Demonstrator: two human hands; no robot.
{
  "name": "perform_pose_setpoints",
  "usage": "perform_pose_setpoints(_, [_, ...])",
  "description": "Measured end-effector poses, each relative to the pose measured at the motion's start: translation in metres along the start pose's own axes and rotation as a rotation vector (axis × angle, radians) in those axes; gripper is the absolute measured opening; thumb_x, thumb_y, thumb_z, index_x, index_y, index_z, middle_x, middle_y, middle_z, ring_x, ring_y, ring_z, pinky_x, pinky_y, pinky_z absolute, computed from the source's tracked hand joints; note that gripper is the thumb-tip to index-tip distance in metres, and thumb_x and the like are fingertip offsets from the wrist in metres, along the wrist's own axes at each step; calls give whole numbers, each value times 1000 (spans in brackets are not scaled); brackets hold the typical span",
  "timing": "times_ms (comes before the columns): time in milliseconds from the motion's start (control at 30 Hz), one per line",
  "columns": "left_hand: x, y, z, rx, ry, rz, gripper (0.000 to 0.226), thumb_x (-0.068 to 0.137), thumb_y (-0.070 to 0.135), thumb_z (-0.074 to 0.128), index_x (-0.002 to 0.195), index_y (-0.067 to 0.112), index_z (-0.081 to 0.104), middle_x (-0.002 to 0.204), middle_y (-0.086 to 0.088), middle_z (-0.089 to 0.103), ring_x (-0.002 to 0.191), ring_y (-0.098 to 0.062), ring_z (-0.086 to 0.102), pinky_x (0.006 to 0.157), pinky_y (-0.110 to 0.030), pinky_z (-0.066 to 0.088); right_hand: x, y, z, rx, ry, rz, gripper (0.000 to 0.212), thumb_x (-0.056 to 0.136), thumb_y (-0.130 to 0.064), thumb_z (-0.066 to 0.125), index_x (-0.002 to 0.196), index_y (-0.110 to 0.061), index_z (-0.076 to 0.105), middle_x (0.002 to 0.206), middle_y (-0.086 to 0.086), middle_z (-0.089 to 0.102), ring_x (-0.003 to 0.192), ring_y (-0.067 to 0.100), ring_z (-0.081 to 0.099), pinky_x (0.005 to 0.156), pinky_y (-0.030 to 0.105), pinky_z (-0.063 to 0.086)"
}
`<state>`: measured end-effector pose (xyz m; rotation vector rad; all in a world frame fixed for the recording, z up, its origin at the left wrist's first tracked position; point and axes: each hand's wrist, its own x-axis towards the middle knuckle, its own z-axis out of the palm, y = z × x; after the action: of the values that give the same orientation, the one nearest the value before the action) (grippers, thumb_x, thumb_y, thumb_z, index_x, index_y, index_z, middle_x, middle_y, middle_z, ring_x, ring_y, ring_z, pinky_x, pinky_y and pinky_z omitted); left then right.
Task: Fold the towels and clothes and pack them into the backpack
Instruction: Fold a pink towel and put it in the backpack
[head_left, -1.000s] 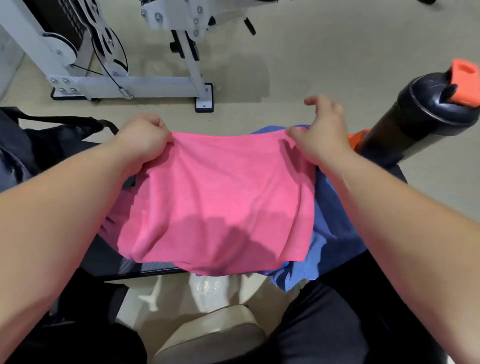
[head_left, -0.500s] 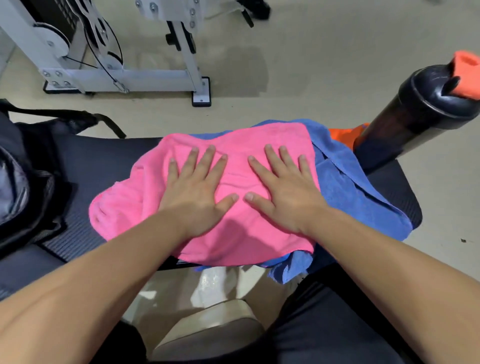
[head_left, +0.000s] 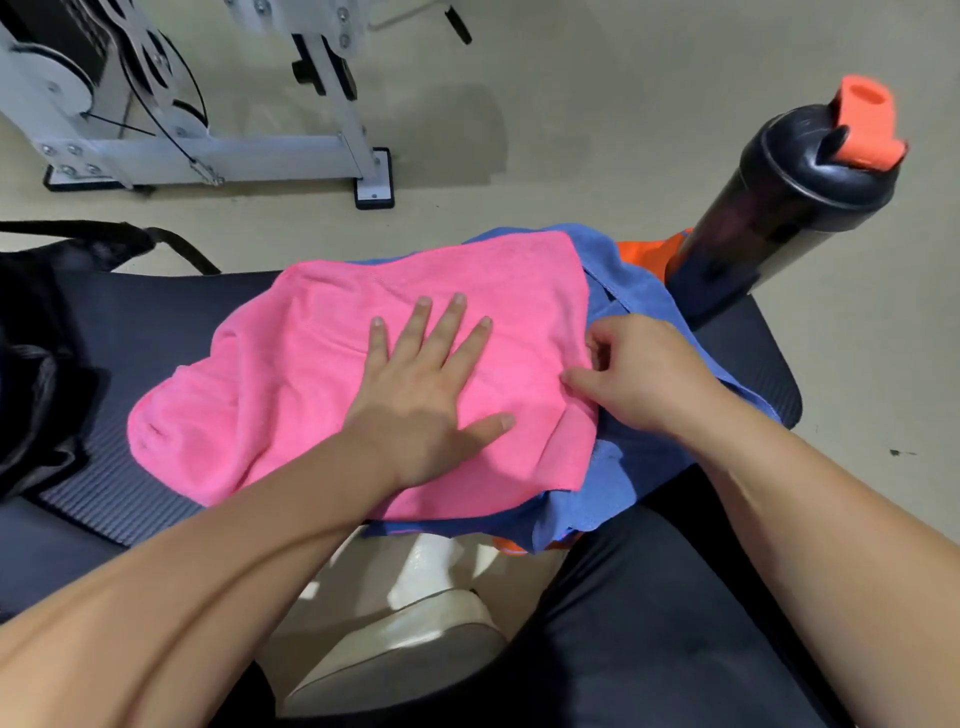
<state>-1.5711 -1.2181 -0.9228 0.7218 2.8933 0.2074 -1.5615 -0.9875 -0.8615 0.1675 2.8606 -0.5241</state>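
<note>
A pink towel (head_left: 291, 374) lies spread on a dark ribbed mat (head_left: 130, 483), on top of a blue towel (head_left: 639, 296). A bit of orange cloth (head_left: 644, 252) shows under the blue one. My left hand (head_left: 421, 395) presses flat on the pink towel with fingers spread. My right hand (head_left: 634, 374) pinches the pink towel's right edge between thumb and curled fingers. The black backpack (head_left: 31, 374) sits at the left edge, partly cut off.
A black shaker bottle (head_left: 795, 208) with an orange cap stands at the mat's far right corner. A white metal machine frame (head_left: 208, 150) stands on the beige floor beyond. My dark-trousered legs and a pale shoe (head_left: 405, 654) are below.
A second ago both hands held the pink towel up by its top corners. They laid it down and pressed flat on it. Now the right hand has slid to the right edge and pinches it.
</note>
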Motion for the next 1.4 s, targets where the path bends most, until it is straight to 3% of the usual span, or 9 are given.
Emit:
perform_pose_setpoints(167, [0,0,5,12,-44,-15,107,71,91,12,160,34,-9,166,5,-27,152,-25,-26,119,-64,-9,0,0,2,538,18,-37,35,80,-15,70,67,-20,38,59,-7,36,57,15,32,56,35,30])
perform_pose_setpoints(300, [-1,0,4,-7,-47,-16,109,72,93,17,159,35,-10,165,6,-29,152,-24,-28,119,-64,-10,-7,5,-13,978,-319,46,39,80,-6,81,92,-20,46,63,-2,45,62,22,50,65,45,47])
perform_pose_setpoints(433, [0,0,5,-10,-47,-20,109,72,94,18,159,36,-11,165,7,-29,151,-23,-28,120,-63,-11,-17,16,-29,702,-516,49,40,81,5,76,106,-14,51,85,11,53,62,24,56,54,35,53])
perform_pose_setpoints(567, [1,0,5,-20,-62,-26,108,72,94,19,159,36,-10,165,8,-28,151,-23,-28,120,-63,-10,-16,23,-32,254,-274,38,25,81,-1,68,89,-23,61,73,5,63,47,18,52,51,28,45])
perform_pose_setpoints(700, [-3,0,-5,-68,-30,-29,103,74,91,21,160,39,-3,168,7,-19,154,-25,-20,121,-61,-9,-16,12,-32,-273,3,-38,9,83,-21,63,86,-27,57,76,-7,60,77,26,62,61,35,47])
perform_pose_setpoints(833, [-19,-18,-29,-157,147,-99,88,82,79,30,158,35,25,170,0,8,156,-29,3,123,-60,2,-12,-37,-19,-219,190,-235,26,92,-46,58,104,-24,59,98,2,57,88,30,58,68,39,47])
perform_pose_setpoints(967, [-41,-71,-54,-86,377,-267,67,87,64,41,139,23,54,146,-9,51,135,-37,41,109,-56,34,8,-89,11,-225,-30,-335,51,90,-61,53,129,-28,52,125,6,51,114,35,49,92,48,47])
perform_pose_setpoints(1200, [-79,-154,-71,-61,101,-573,68,78,73,37,114,22,65,107,-12,68,101,-38,62,84,-45,53,35,-147,68,-332,-179,-387,77,91,-77,29,157,-46,4,168,0,-15,153,39,-14,114,74,-1])
perform_pose_setpoints(1400, [-89,-151,-58,-185,24,-585,29,77,51,70,85,24,61,82,-1,65,85,-30,61,66,-36,45,34,-117,100,-415,-11,-425,89,82,-89,12,158,-44,0,167,-2,-19,151,33,-24,113,71,-11])
